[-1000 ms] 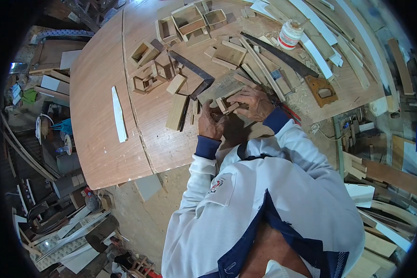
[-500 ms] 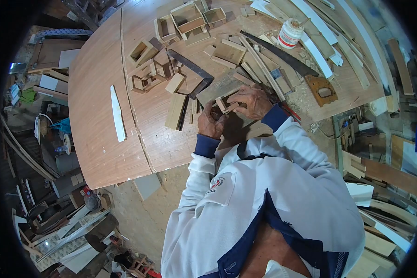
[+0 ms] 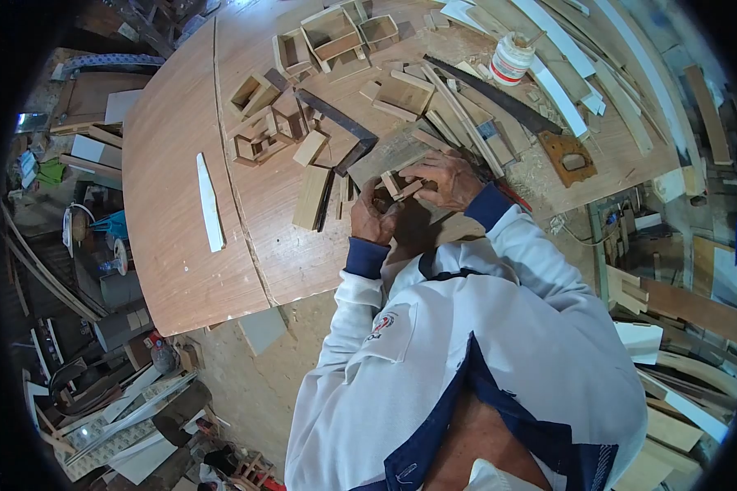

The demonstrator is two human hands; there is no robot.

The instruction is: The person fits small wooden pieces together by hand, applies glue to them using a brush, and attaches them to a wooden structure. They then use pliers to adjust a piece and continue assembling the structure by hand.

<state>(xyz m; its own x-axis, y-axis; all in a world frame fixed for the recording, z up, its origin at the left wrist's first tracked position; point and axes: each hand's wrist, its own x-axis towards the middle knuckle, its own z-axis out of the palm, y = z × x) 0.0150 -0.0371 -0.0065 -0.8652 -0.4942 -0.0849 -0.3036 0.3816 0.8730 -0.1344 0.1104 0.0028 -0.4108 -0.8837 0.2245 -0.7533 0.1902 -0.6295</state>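
Near the table's front edge, my left hand (image 3: 375,216) is closed on a small assembly of wooden pieces (image 3: 400,188). My right hand (image 3: 448,178) grips the same assembly from the right, its fingers bent over the pieces. The contact between fingertips and wood is partly hidden. Just beyond my hands lies a flat grey-brown board (image 3: 385,155). A dark metal square (image 3: 348,128) lies to the left of that board, with pale wooden blocks (image 3: 309,196) beside it.
Small wooden boxes (image 3: 332,34) stand at the back of the table (image 3: 168,188). A handsaw (image 3: 567,157) and long strips lie to the right, near a white jar (image 3: 512,59) with a stick in it. A white tapered strip (image 3: 209,202) lies on the left.
The view has shifted very slightly. Both hands still hold the small wooden assembly, in nearly the same position.
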